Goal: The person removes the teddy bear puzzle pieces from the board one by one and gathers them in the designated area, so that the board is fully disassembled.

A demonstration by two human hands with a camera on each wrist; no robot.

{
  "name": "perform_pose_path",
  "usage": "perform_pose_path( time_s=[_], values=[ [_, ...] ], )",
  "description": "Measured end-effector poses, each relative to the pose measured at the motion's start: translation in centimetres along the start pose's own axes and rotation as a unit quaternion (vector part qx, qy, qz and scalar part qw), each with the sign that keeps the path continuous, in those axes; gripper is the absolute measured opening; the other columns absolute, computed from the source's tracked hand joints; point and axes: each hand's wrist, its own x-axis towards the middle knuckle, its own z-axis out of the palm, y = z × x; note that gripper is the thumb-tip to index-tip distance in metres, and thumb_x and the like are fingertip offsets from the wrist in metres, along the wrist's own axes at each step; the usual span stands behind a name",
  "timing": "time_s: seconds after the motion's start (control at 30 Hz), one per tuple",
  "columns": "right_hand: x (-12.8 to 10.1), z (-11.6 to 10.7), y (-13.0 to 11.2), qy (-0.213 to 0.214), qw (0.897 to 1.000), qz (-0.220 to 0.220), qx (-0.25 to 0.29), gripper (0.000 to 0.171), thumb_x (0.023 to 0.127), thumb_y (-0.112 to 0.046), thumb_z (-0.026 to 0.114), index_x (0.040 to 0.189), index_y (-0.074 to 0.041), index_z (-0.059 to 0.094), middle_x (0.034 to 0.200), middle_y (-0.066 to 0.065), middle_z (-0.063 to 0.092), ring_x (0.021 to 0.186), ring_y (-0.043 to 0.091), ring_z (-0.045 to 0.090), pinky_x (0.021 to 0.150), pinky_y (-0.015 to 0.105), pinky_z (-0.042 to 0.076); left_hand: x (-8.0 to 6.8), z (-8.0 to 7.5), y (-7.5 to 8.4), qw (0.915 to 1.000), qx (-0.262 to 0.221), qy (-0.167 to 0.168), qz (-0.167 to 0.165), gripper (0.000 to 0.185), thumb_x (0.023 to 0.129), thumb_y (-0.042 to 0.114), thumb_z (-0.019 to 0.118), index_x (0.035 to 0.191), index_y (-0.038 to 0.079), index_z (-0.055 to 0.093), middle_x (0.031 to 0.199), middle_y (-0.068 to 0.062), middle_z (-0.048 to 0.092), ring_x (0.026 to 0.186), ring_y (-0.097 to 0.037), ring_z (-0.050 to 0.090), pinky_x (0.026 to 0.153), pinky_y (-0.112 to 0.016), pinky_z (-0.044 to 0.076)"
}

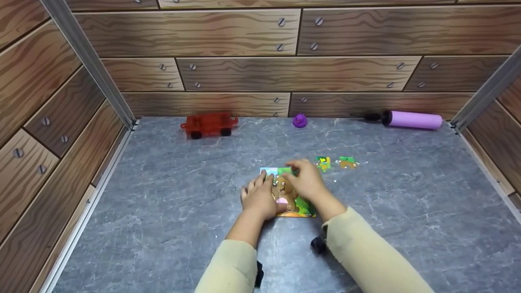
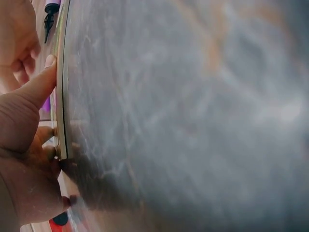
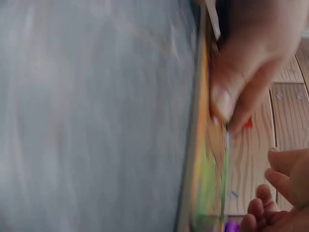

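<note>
Puzzle board [image 1: 299,207]: flat on the grey counter [image 1: 163,195], mid-front, under both hands.
Left hand [image 1: 258,197]: grip released, fingers pressing the board's left part.
Right hand [image 1: 307,181]: grip pinching a puzzle piece [image 1: 281,171] at the board's far edge.
Loose pieces [image 1: 336,162]: just right.

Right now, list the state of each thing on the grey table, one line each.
Colourful cardboard picture puzzle: flat on the table, partly covered by both hands.
Left hand: resting on the puzzle.
Right hand: pinching a puzzle piece.
Two loose green puzzle pieces: lying apart, unplaced.
Red toy cart: upright, untouched.
Purple pump: lying on its side.
</note>
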Motion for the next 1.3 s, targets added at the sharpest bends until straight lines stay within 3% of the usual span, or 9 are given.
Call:
perform_pose_path(
  time_s=[0.27, 0.53, 0.73, 0.87, 1.0, 1.3],
  values=[
    [-0.6, 1.9, -0.3, -0.06, 0.997, 0.025, -0.048, 0.026, 0.082, -0.019, 0.074, 0.106, -0.007, 0.074, 0.099, 0.007, 0.067, 0.094, 0.023, 0.061, 0.086, 0.04, 0.049, 0.0, 0.0, 0.0, 1.0, -0.005, -0.007, 0.002, 0.103, 0.066, 0.06, 0.077, 0.15, 0.024, 0.03, 0.159, 0.0, 0.018, 0.142, -0.03, 0.02, 0.113, -0.059, 0.011],
    [-0.8, 2.1, -0.4, -0.05, 0.995, 0.028, -0.076, 0.023, 0.079, -0.017, 0.077, 0.101, -0.014, 0.076, 0.097, 0.004, 0.067, 0.093, 0.022, 0.059, 0.085, 0.04, 0.048, -0.2, -0.2, 0.2, 1.0, -0.007, -0.005, 0.004, 0.104, 0.065, 0.063, 0.076, 0.15, 0.022, 0.032, 0.159, -0.002, 0.019, 0.142, -0.029, 0.02, 0.112, -0.059, 0.011],
    [-0.8, 2.2, -0.6, -0.04, 0.996, 0.04, -0.071, 0.022, 0.077, -0.016, 0.078, 0.099, -0.013, 0.076, 0.094, 0.004, 0.065, 0.09, 0.022, 0.058, 0.082, 0.04, 0.046, -0.3, -0.6, 0.2, 0.9998, 0.008, -0.004, 0.018, 0.106, 0.064, 0.067, 0.074, 0.15, 0.02, 0.033, 0.158, -0.004, 0.022, 0.141, -0.029, 0.023, 0.11, -0.06, 0.015],
    [-0.8, 2.3, -0.7, -0.045, 0.996, 0.053, -0.064, 0.022, 0.077, -0.016, 0.079, 0.098, -0.014, 0.075, 0.094, 0.003, 0.064, 0.091, 0.021, 0.057, 0.083, 0.039, 0.046, -0.2, -1.0, -0.7, 0.9992, -0.019, -0.005, 0.034, 0.097, 0.068, 0.056, 0.076, 0.148, 0.017, 0.036, 0.156, -0.003, 0.026, 0.139, -0.029, 0.026, 0.108, -0.06, 0.018],
    [-0.7, 2.4, -0.7, -0.043, 0.996, 0.059, -0.054, 0.021, 0.076, -0.016, 0.079, 0.097, -0.015, 0.075, 0.095, 0.002, 0.064, 0.091, 0.02, 0.058, 0.084, 0.037, 0.047, 0.3, -1.5, -2.0, 0.9972, -0.06, 0.017, 0.04, 0.089, 0.069, 0.04, 0.079, 0.146, 0.018, 0.04, 0.153, 0.001, 0.034, 0.136, -0.028, 0.031, 0.106, -0.059, 0.02],
    [-0.5, 2.2, -0.6, -0.046, 0.994, 0.082, -0.05, 0.02, 0.075, -0.016, 0.08, 0.095, -0.016, 0.076, 0.095, 0.001, 0.067, 0.092, 0.02, 0.06, 0.084, 0.037, 0.048, 1.1, -1.5, -3.1, 0.9959, -0.077, 0.027, 0.039, 0.096, 0.062, 0.048, 0.085, 0.144, 0.017, 0.044, 0.151, 0.003, 0.035, 0.135, -0.027, 0.031, 0.104, -0.051, 0.025]
  ],
)
